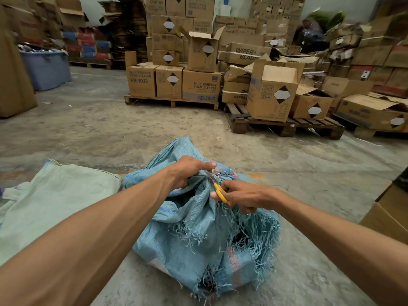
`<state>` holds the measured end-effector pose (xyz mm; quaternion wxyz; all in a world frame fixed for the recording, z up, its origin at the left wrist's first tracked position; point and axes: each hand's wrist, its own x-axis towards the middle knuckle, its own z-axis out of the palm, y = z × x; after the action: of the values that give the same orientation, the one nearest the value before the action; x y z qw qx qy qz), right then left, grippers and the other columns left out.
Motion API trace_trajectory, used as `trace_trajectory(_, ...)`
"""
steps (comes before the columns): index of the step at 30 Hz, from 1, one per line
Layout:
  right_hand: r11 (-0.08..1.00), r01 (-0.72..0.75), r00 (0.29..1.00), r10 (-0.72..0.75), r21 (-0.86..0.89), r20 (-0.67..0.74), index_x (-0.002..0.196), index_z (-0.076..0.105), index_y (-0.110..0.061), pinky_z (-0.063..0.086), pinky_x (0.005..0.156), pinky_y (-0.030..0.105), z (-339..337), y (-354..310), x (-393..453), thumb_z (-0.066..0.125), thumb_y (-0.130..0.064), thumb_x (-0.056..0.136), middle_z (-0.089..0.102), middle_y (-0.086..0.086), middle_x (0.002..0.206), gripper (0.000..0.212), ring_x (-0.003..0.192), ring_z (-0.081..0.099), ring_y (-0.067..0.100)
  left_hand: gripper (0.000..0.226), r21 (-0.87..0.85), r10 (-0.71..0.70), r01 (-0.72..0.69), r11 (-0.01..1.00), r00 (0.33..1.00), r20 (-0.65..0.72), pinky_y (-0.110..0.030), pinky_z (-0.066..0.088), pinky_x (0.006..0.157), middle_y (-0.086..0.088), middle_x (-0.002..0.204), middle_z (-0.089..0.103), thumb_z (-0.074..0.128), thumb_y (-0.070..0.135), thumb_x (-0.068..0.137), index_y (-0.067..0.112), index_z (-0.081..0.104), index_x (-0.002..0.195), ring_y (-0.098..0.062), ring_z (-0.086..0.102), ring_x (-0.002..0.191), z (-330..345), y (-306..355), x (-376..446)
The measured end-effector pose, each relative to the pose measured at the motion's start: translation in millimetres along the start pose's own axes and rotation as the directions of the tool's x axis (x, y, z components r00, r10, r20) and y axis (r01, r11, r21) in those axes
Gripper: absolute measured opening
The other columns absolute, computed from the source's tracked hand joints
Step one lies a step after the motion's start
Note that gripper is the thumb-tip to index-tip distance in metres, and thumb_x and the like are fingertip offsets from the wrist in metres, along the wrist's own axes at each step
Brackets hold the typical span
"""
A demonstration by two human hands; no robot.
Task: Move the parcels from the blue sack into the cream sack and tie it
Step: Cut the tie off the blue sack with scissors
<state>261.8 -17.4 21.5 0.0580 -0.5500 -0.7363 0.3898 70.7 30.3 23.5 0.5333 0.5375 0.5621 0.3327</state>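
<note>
The blue sack [198,228] lies bunched and frayed on the concrete floor [99,129], its neck gathered at the top. Just left of it, touching, the cream sack [55,206] lies flat. Beyond them stand wooden pallets [172,102] stacked with cardboard boxes [201,85], and a grey bin [46,69] sits far left. The left hand [187,171] reaches forward and pinches the tied neck. The right hand [245,195], close beside it, grips yellow-handled scissors [219,192] pointed at the tie.
</note>
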Motion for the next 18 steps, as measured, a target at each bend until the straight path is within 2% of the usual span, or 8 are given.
trace_trajectory(1, 1.0, -0.005, 1.0, 0.005, -0.01, -0.004, 0.109, 0.047, -0.005, 0.031, 0.043, 0.023, -1.4, -0.1, 0.3, 0.058, -0.068, 0.085, 0.053, 0.007, 0.087, 0.067, 0.048, 0.04, 0.012, 0.044, -0.002, 0.005, -0.005, 1.0, 1.0, 0.0, -0.039, 0.043, 0.085, -0.017, 0.13, 0.054, 0.081, 0.041, 0.075, 0.007, 0.072, 0.101, -0.025, 0.052, 0.117, 0.8, 0.4, -0.5)
trace_trajectory(3, 1.0, 0.002, 1.0, -0.002, -0.026, -0.023, 0.112, 0.05, -0.001, 0.032, 0.043, 0.023, -4.1, 0.8, 0.6, 0.061, -0.064, 0.085, 0.054, 0.006, 0.084, 0.069, 0.047, 0.04, 0.011, 0.043, 0.0, 0.015, -0.015, 1.0, 1.0, 0.001, -0.044, 0.042, 0.091, -0.016, 0.137, 0.053, 0.081, 0.042, 0.074, 0.01, 0.074, 0.102, -0.027, 0.047, 0.125, 0.9, 0.2, 0.9)
trace_trajectory(6, 0.999, 0.049, 0.998, -0.05, -0.016, -0.047, 0.109, 0.055, 0.0, 0.036, 0.042, 0.023, -3.8, 1.0, 1.1, 0.062, -0.061, 0.086, 0.055, 0.005, 0.077, 0.066, 0.047, 0.043, 0.011, 0.031, 0.01, 0.033, -0.033, 0.999, 0.999, 0.005, -0.043, 0.04, 0.084, -0.011, 0.136, 0.054, 0.08, 0.042, 0.076, 0.016, 0.076, 0.094, -0.028, 0.045, 0.129, -1.2, 0.5, 1.0)
trace_trajectory(8, 0.997, 0.074, 0.996, -0.075, -0.015, -0.05, 0.106, 0.056, 0.0, 0.036, 0.043, 0.023, -2.2, 0.1, 0.7, 0.062, -0.06, 0.087, 0.056, 0.004, 0.074, 0.063, 0.048, 0.044, 0.012, 0.036, 0.001, 0.032, -0.032, 0.999, 0.999, 0.012, -0.039, 0.034, 0.078, -0.011, 0.132, 0.055, 0.079, 0.042, 0.077, 0.014, 0.075, 0.099, -0.029, 0.045, 0.129, -1.4, -0.4, 0.8)
trace_trajectory(12, 0.993, 0.116, 0.992, -0.114, 0.034, -0.061, 0.101, 0.057, 0.004, 0.032, 0.039, 0.02, -2.6, -2.6, -0.9, 0.063, -0.048, 0.091, 0.051, 0.002, 0.066, 0.053, 0.044, 0.038, 0.011, 0.042, -0.054, 0.011, -0.011, 0.999, 1.0, -0.01, -0.039, 0.034, 0.079, -0.017, 0.135, 0.05, 0.079, 0.04, 0.077, 0.01, 0.071, 0.105, -0.03, 0.043, 0.129, -0.9, -0.9, -1.3)
trace_trajectory(14, 0.99, 0.138, 0.989, -0.136, 0.038, -0.06, 0.094, 0.059, 0.001, 0.03, 0.039, 0.021, -2.2, -2.2, -1.4, 0.065, -0.044, 0.092, 0.05, 0.003, 0.064, 0.046, 0.044, 0.036, 0.012, 0.033, -0.083, -0.018, 0.016, 0.996, 1.0, -0.016, -0.041, 0.035, 0.082, -0.022, 0.139, 0.048, 0.079, 0.041, 0.077, 0.014, 0.071, 0.094, -0.03, 0.042, 0.132, -1.7, -0.3, -1.7)
trace_trajectory(16, 0.985, 0.169, 0.985, -0.168, 0.018, -0.048, 0.087, 0.06, -0.004, 0.031, 0.04, 0.023, 0.6, -1.1, -1.8, 0.065, -0.04, 0.092, 0.051, 0.005, 0.064, 0.037, 0.044, 0.036, 0.013, 0.026, -0.118, -0.045, 0.045, 0.992, 0.999, -0.003, -0.044, 0.035, 0.088, -0.019, 0.141, 0.048, 0.078, 0.042, 0.078, 0.017, 0.07, 0.084, -0.029, 0.041, 0.134, -1.3, 1.2, -2.2)
trace_trajectory(18, 0.985, 0.166, 0.986, -0.165, 0.041, -0.028, 0.089, 0.061, 0.0, 0.031, 0.043, 0.025, 4.5, 0.3, -0.4, 0.067, -0.04, 0.091, 0.051, 0.007, 0.064, 0.04, 0.046, 0.036, 0.016, 0.027, -0.106, -0.047, 0.046, 0.993, 0.999, -0.001, -0.042, 0.035, 0.083, -0.017, 0.139, 0.051, 0.078, 0.042, 0.078, 0.017, 0.071, 0.083, -0.027, 0.046, 0.129, 0.0, 2.0, -1.9)
